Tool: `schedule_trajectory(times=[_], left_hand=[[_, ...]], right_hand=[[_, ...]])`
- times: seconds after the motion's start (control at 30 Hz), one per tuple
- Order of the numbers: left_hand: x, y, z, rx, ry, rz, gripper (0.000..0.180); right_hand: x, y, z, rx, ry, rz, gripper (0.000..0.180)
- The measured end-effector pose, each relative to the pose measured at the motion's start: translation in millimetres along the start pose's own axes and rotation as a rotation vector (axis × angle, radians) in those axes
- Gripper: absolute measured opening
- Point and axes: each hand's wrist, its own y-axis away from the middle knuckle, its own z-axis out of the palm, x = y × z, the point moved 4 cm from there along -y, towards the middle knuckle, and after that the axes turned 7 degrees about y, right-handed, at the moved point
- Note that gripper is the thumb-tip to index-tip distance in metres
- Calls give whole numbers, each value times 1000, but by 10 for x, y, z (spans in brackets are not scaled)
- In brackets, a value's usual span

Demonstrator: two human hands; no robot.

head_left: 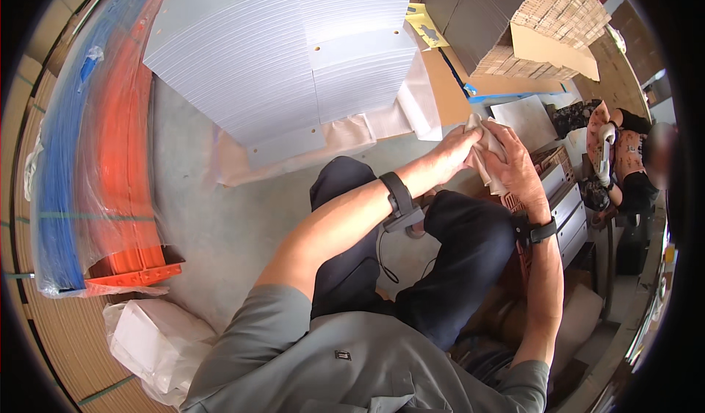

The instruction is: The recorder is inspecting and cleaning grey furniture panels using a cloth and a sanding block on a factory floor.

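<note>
Just beyond my right knee, a crumpled off-white cloth (482,147) hangs between my two hands; it could be a fabric glove, but its shape is too bunched to tell. My left hand (453,157) pinches it from the left, thumb and fingers closed. On the other side my right hand (516,164) grips its folds with bent fingers. The cloth's lower end dangles below the fingers. Both wrists wear black bands, and a dark box-shaped device sits on the left one (402,209).
Tall stacks of white panels (242,82) stand ahead on a wrapped base. Cardboard (543,42) is piled at far right. Plastic-wrapped blue and orange metal beams (125,163) lie left, above a white bag (158,339). A crate (551,163) stands right; another person (617,152) works beyond it.
</note>
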Motion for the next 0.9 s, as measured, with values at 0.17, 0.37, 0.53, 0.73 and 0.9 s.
schedule_trajectory(times=[0.17, 0.37, 0.53, 0.73, 0.9], left_hand=[[533, -204, -708, 96, -622, -211, 59], [1701, -325, -1747, 134, -800, -21, 55], [1535, -418, -1352, 115, -934, -83, 33], [1449, -613, -2261, 206, -1150, 50, 24], [1445, -649, -2288, 457, -1010, 30, 31]], right_hand=[[-118, 287, -141, 133, 24, 82, 49], [-415, 498, 28, 19, 145, -75, 51], [-307, 705, -54, 56, 158, -12, 51], [-336, 603, -13, 28, 103, 0, 49], [-300, 628, 11, 12, 106, -4, 49]])
